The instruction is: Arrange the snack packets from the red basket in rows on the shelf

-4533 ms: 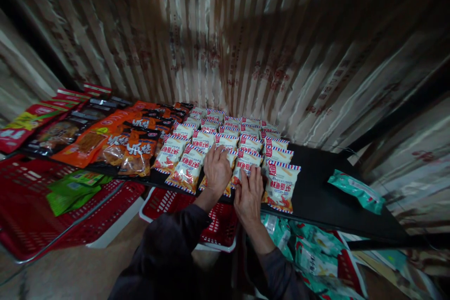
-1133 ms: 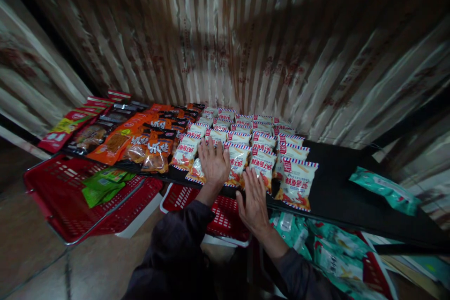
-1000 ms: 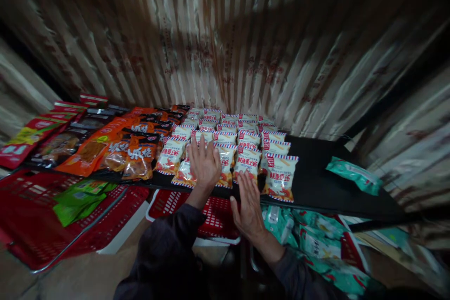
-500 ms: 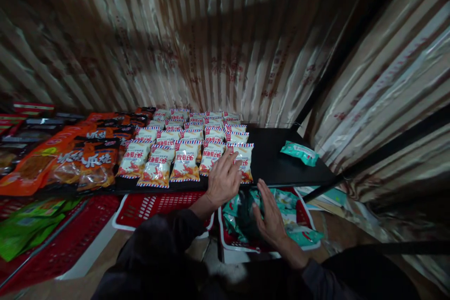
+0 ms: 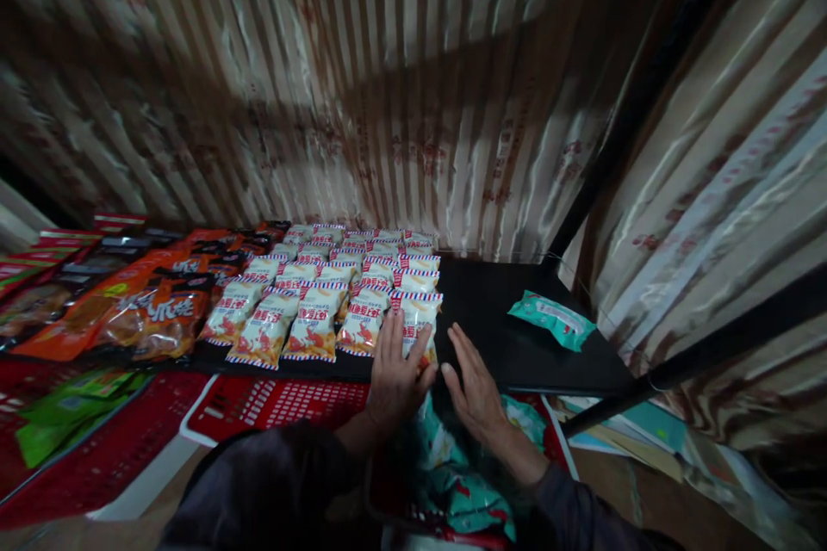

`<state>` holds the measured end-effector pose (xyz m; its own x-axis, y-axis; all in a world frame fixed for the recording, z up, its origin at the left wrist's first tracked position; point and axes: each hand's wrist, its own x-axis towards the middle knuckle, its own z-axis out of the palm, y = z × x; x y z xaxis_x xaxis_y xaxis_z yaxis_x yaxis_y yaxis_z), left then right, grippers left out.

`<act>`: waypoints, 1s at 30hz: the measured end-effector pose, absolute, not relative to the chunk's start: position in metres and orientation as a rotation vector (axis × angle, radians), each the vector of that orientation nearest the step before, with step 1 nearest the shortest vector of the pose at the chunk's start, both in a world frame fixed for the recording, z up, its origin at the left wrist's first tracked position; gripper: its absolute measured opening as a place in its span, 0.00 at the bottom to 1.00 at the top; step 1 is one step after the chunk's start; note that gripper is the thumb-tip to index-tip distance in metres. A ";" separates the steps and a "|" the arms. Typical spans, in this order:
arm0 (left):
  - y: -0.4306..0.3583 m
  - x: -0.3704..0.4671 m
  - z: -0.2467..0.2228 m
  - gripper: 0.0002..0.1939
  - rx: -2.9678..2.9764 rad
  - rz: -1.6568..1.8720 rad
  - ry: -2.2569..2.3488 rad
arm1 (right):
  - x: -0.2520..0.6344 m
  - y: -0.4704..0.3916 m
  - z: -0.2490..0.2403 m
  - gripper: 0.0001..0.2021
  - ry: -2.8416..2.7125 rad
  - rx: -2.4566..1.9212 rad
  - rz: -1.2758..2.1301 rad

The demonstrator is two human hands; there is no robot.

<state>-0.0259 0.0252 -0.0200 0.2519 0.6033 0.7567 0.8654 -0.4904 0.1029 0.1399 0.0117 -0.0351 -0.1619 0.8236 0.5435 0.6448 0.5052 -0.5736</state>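
Note:
White snack bags [image 5: 314, 318] with red lettering and striped edges stand in rows on a black shelf [image 5: 478, 301]. My left hand [image 5: 395, 370] lies with its fingers stretched over the front-right snack bag [image 5: 417, 310], seemingly touching it and hiding its lower part. Just right of that bag, my right hand [image 5: 475, 387] is open with the palm turned inward, near the shelf's front edge. A lone teal packet [image 5: 552, 318] lies toward the shelf's right end. Below my hands, more teal packets [image 5: 469, 495] fill a basket partly hidden by my arms.
Orange and black snack packs [image 5: 164, 318] occupy the shelf's left part. Under it stand a red basket [image 5: 277, 400] and another holding green packets [image 5: 71, 413]. A black slanted post [image 5: 730, 314] rises at the right, before a pleated curtain [image 5: 413, 103].
The view has shifted, so the shelf sits lower and further left. My right hand has come up nearer the shelf's edge. My left hand still rests at the front-right snack bag.

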 end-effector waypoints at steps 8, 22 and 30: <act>0.042 -0.026 -0.020 0.30 -2.221 -1.120 -1.302 | 0.131 0.036 -0.039 0.29 -1.626 -1.321 0.607; 0.044 -0.017 -0.024 0.37 -2.216 -1.346 -1.447 | 0.130 0.092 -0.027 0.31 -1.506 -1.285 0.860; 0.045 -0.017 -0.021 0.39 -2.228 -1.399 -1.526 | 0.133 0.111 -0.032 0.31 -1.451 -1.258 0.914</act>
